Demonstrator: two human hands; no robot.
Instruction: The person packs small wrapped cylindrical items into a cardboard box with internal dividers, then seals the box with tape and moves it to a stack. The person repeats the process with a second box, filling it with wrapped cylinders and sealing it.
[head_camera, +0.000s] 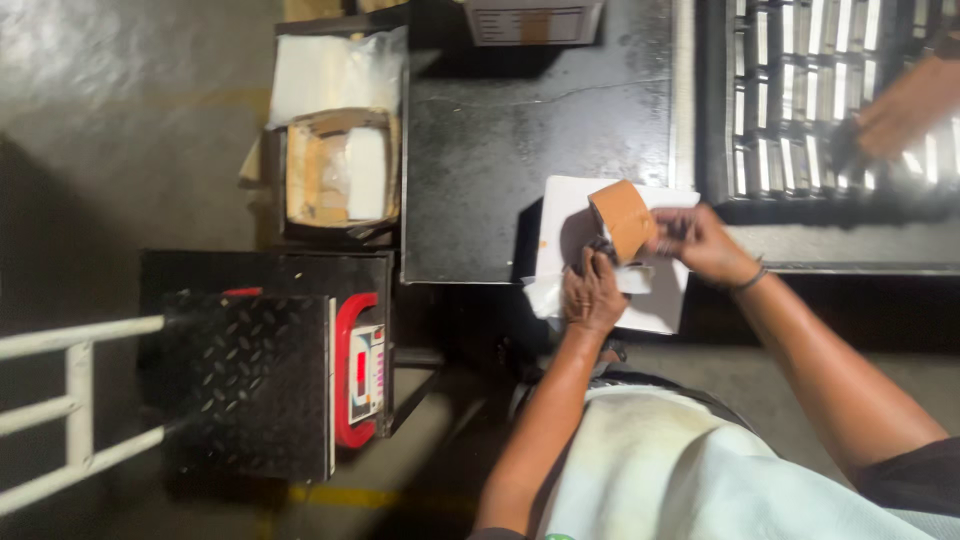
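Looking light and thin — brown flap (624, 215), prob. leather or stiff card, bent over on itself and standing up off the white sheet (570, 215). Judging by the fold: flexible but holding its shape, not floppy; not fragile, not slippery. Best gripped at the edges near the crease, w/ fingertips, not across the flat face.

Sitting at the near edge of the dark table (500, 150), atop the sheet, which is overhanging the edge a bit.

Left hand (592, 292) — fingers curled in close, pinching at the flap's lower left edge, maybe w/ some small dark thing; too blurred to tell what. Right hand (700, 242) — fingers drawn together, nipping the flap's right side, bracelet at the wrist.

Far right: metal grid (800, 100) w/ another person's hand (905, 105) over it, blurred. Left: open box (340, 170) w/ white packing, and nearer, a black-and-red scale (300, 370).
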